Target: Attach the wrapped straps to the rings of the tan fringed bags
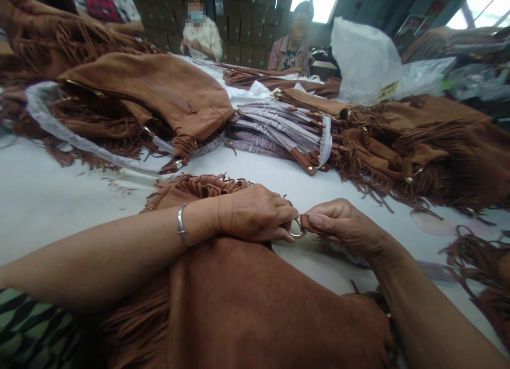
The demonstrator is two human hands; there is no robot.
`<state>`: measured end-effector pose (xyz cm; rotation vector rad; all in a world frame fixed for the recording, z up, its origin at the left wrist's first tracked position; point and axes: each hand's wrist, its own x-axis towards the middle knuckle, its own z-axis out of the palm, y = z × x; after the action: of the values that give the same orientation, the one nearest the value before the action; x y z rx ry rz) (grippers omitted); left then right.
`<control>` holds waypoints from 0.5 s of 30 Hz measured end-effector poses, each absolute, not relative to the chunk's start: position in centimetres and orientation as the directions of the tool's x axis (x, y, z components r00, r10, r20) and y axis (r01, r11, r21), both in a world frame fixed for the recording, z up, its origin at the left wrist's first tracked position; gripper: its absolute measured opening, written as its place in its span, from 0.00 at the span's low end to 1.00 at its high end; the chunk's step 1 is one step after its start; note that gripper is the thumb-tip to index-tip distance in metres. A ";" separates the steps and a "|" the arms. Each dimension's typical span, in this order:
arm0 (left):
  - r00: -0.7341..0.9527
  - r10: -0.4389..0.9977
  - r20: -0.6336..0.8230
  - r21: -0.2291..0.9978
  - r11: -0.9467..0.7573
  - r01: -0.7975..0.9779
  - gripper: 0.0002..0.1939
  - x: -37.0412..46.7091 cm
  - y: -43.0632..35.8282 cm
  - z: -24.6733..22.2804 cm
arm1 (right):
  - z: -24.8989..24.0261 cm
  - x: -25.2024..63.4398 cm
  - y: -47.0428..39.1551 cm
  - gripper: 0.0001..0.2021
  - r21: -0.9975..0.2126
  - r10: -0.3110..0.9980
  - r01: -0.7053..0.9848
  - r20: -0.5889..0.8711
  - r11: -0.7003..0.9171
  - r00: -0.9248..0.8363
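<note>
A brown fringed suede bag (255, 294) lies on the white table right in front of me. Across its upper part reaches my left hand (255, 212), fingers closed on a silver metal ring (297, 232) at the bag's edge. My right hand (345, 225) pinches the end of a brown leather strap (306, 223) between thumb and fingers, and that end passes through or against the ring; I cannot tell which. The rest of the strap is mostly hidden behind my right hand and forearm.
Wrapped straps (279, 127) lie piled beyond my hands on the table (71, 199). A brown bag (159, 92) rests at left, more fringed bags (430, 140) at right. White plastic (362, 60) stands behind. Several people, including a masked person (203, 36), are across the table.
</note>
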<state>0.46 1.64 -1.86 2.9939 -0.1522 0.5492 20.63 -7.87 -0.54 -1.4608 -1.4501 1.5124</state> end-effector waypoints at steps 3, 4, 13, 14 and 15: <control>0.931 -0.050 0.362 0.102 -0.990 -0.093 0.18 0.3 1.6 -1.8 | -0.4 20.3 -8.3 0.19 -0.937 0.940 0.255 -0.288 -0.238 -0.180; 0.932 -0.036 0.361 0.117 -0.990 -0.083 0.18 0.3 1.6 -1.8 | -0.4 20.2 -8.4 0.18 -0.938 0.947 0.254 -0.281 -0.237 -0.153; 0.938 -0.131 0.321 0.162 -0.968 -0.191 0.17 0.2 2.0 -1.7 | 1.0 20.5 -9.0 0.16 -0.891 0.881 0.316 -0.409 -0.328 -0.239; 0.937 -0.147 0.316 0.153 -0.967 -0.203 0.17 0.3 2.0 -1.8 | 1.0 20.6 -9.0 0.16 -0.882 0.866 0.331 -0.426 -0.335 -0.261; 0.936 -0.163 0.313 0.140 -0.966 -0.216 0.17 0.3 1.9 -1.8 | 0.9 20.7 -8.9 0.16 -0.878 0.852 0.336 -0.441 -0.342 -0.284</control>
<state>0.27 1.93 -1.79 2.9196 -0.2880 0.4506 20.73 -8.92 0.91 -1.5486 -1.4746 1.6616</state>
